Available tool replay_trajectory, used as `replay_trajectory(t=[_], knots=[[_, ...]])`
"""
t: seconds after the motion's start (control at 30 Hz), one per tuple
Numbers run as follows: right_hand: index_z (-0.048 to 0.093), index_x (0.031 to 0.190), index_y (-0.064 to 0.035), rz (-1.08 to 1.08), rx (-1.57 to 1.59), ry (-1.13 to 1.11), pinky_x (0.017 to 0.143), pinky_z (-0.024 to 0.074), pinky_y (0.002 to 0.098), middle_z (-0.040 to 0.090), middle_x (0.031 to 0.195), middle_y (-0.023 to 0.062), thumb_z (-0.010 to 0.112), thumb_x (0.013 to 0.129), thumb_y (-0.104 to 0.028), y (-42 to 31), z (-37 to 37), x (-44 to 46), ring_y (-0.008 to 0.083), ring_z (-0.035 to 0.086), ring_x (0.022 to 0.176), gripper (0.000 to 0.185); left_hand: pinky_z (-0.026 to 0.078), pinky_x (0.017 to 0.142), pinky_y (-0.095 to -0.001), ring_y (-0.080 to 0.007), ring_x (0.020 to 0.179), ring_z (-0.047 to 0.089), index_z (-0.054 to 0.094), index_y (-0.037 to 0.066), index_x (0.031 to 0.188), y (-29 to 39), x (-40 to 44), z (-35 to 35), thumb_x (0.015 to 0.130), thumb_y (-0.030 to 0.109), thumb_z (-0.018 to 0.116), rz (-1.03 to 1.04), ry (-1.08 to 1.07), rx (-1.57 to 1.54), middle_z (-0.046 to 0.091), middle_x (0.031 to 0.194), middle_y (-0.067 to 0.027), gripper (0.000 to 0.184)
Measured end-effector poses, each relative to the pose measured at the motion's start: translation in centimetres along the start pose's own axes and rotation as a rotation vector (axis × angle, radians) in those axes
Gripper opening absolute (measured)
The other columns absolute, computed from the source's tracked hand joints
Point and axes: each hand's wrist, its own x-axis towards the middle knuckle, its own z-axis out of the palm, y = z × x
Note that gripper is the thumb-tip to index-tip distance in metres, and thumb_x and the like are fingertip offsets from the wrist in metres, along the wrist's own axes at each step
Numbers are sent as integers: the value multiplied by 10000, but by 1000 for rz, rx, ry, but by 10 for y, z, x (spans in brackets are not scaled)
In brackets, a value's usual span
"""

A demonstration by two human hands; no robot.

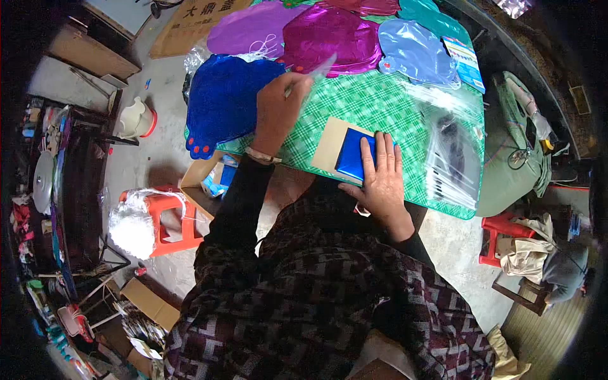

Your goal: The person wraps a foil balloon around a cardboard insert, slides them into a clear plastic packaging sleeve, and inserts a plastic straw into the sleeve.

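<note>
Green-and-white plaid tablecloth [345, 95] shows bare at twelve o'clock of tan cardboard rectangle [327, 142], which reaches the six-o'clock edge. Right hand [382, 185] lies flat; left hand [278, 106], at ten o'clock, pinches. Under right: folded, glossy blue foil rectangle [350, 155]. In left: clear plastic film [322, 75].

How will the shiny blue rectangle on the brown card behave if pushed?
The blue rectangle may slip easily, given its glossy surface. It lies flat, so tipping or rolling seems unlikely. The right hand lying over it would probably resist movement.
</note>
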Motion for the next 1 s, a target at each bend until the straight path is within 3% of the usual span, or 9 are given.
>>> replay_trajectory(t=[0.4,0.57,0.73,0.87,0.9,1.0], knots=[[352,1530,-40,-12,-5,3,1211,177,601,247,1587,323,769,739,-562,-1,-5,2,495,222,1484,1035,499,715,-288,-171,760,637,654,51,1110,23,27,-24,900,112,635,41,-100,-232,697,887,-57,219],[308,1570,-70,3,-18,-20,1232,151,560,211,1621,287,743,773,-572,-1,-5,2,452,198,1510,1037,464,693,-235,-102,756,564,595,66,1218,43,44,-40,935,38,588,1,-221,-571,679,901,-34,284],[307,1570,-68,2,-7,-20,1231,151,558,209,1621,288,734,778,-577,-2,-5,0,454,197,1510,1033,462,694,-251,-112,766,565,589,66,1214,59,75,-84,946,-4,539,107,-397,-314,653,865,-31,281],[308,1569,-65,3,-15,-15,1231,151,559,210,1620,289,728,780,-583,-2,-5,0,455,196,1510,1033,454,684,-264,-119,762,565,597,54,1188,72,109,-114,936,-12,527,128,-780,-101,639,837,-24,270],[308,1569,-65,5,-11,-16,1231,151,559,210,1620,289,728,780,-583,-2,-5,0,455,196,1510,1033,454,684,-264,-119,762,565,597,54,1188,69,117,-112,936,-12,527,125,-782,-98,639,837,-24,270],[311,1567,-62,-3,-13,7,1231,150,560,215,1617,291,725,781,-587,-1,-3,1,457,199,1508,1032,451,677,-275,-130,750,564,612,56,1165,48,138,-93,912,-15,541,280,-1067,273,630,812,-7,273]])
